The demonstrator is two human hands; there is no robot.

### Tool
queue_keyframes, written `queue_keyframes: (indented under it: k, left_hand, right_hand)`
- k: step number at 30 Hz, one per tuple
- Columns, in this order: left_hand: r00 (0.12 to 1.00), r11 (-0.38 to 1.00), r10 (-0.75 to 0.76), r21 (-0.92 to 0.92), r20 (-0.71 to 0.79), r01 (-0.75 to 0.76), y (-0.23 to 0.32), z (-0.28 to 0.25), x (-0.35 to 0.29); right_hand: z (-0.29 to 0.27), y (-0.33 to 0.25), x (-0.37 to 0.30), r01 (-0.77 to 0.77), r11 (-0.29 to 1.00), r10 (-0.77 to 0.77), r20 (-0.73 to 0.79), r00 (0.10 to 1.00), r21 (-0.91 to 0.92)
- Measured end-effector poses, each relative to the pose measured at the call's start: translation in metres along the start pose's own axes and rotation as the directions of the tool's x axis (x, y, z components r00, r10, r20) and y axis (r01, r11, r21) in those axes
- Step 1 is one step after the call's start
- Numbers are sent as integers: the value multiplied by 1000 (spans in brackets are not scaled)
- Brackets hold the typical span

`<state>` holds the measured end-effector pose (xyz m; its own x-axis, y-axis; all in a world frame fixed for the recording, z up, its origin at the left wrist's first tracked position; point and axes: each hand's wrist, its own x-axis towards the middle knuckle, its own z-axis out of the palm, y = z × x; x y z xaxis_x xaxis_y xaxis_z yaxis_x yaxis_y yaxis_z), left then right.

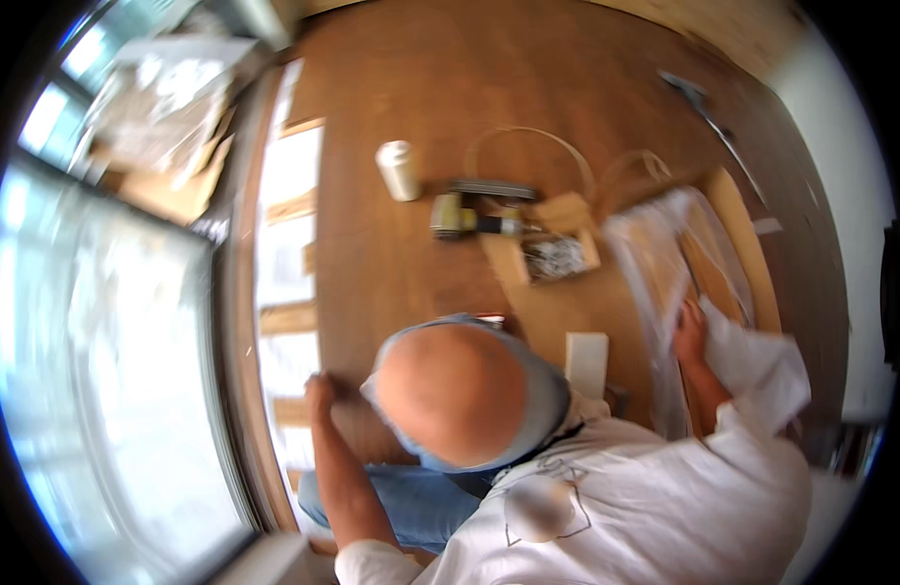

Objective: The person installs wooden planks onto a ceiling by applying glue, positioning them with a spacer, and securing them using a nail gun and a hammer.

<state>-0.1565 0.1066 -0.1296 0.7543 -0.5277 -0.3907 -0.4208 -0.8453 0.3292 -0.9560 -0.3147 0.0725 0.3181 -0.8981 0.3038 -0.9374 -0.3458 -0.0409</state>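
Neither of my hands is in view. Just in front of me a co-worker (655, 497) in a white T-shirt, jeans and a cap crouches, back toward me. The co-worker's left hand (319, 390) is at the edge of a strip of white panels and wooden slats (286, 319). Clear plastic wrapping (655, 283) and a white sheet (757, 366) lie at the co-worker's right hand (691, 331); blur hides whether it grips them. Past the cap are a yellow-green cordless drill (450, 216), an open cardboard box of small metal parts (557, 256) and a white block (586, 363).
A white roll (399, 171) stands on the brown floor (372, 78). Flat cardboard (621, 317) lies under the box. At far right is a long-handled tool (723, 136). Glass panes (128, 370) line the left, with cardboard and plastic packaging (162, 127) behind.
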Motion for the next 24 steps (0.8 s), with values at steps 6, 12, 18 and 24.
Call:
queue_keyframes:
  k: [6, 12, 18, 24]
  left_hand:
    - [960, 964, -267, -30, -89, 265, 38, -71, -46]
    - [939, 927, -344, -159, 1, 339, 53, -52, -43]
    - [889, 886, -439, -101, 130, 453, 39, -69, -36]
    - [897, 921, -373, -27, 237, 389, 69, -98, -9]
  right_hand:
    - [64, 61, 52, -377, 899, 311, 282, 908, 223]
    - [79, 113, 77, -170, 967, 131, 199, 971, 190]
    - [56, 45, 66, 27, 992, -85, 500, 862, 122]
    - [61, 70, 48, -42, 999, 49, 638, 769, -26]
